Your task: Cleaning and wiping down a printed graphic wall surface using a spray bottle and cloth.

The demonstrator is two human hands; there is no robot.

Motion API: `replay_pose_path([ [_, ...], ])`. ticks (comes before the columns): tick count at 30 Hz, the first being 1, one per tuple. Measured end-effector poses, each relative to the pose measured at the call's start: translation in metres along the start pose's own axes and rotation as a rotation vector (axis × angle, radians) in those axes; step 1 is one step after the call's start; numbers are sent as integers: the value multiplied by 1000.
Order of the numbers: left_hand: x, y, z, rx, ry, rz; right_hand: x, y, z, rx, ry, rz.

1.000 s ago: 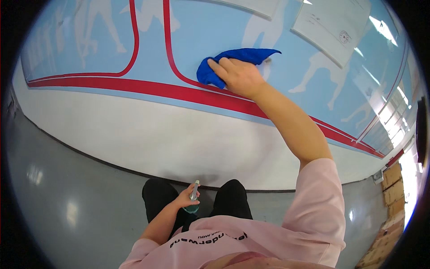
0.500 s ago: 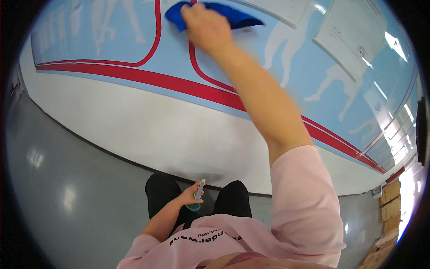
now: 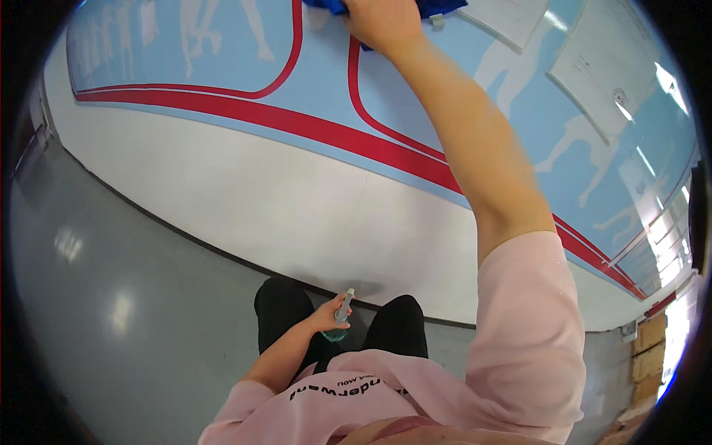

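Note:
My right hand [image 3: 387, 24] is stretched up to the light-blue wall panel [image 3: 400, 96], closed over a blue cloth [image 3: 443, 7]. The cloth lies against the panel's glossy surface, and its upper part runs out of the picture. A small pale tag hangs from the cloth's lower edge. Down by my knees, my left hand [image 3: 326, 317] is wrapped round a spray bottle [image 3: 335, 334]. The bottle has a grey-white trigger head pointing up and a clear greenish body, partly hidden by my fingers.
The panel bears red stripes [image 3: 297, 117] and white figure silhouettes. Clear document holders [image 3: 604, 70] are mounted at its upper right. Below runs a white wall [image 3: 311, 193] with a dark base strip, then grey floor [image 3: 163, 297]. Brown boxes [image 3: 649, 356] stand far right.
My right hand and the cloth have moved up and to the right in view, partly past the top edge. The whole view has shifted slightly. My left hand keeps the spray bottle.

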State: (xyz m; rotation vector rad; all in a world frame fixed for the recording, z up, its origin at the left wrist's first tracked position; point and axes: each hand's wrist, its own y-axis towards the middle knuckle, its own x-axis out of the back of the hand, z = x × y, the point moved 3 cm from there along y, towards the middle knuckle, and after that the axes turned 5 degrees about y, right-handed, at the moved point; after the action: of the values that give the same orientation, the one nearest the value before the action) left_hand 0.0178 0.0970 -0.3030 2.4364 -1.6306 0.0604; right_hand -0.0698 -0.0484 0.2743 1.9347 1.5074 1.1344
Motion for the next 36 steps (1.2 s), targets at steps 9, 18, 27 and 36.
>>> replay_pose_path([
  [9,-1,4,-6,55,-11,5,-80,-87,87,195,146,226],
  [18,-6,-1,-6,78,51,-65,-25,-145,46,295,293,405],
  [27,-1,0,-6,103,45,-24,129,-159,-97,-279,-197,-73],
  [36,3,3,-7,95,58,20,184,-250,-124,-477,-266,-46],
])
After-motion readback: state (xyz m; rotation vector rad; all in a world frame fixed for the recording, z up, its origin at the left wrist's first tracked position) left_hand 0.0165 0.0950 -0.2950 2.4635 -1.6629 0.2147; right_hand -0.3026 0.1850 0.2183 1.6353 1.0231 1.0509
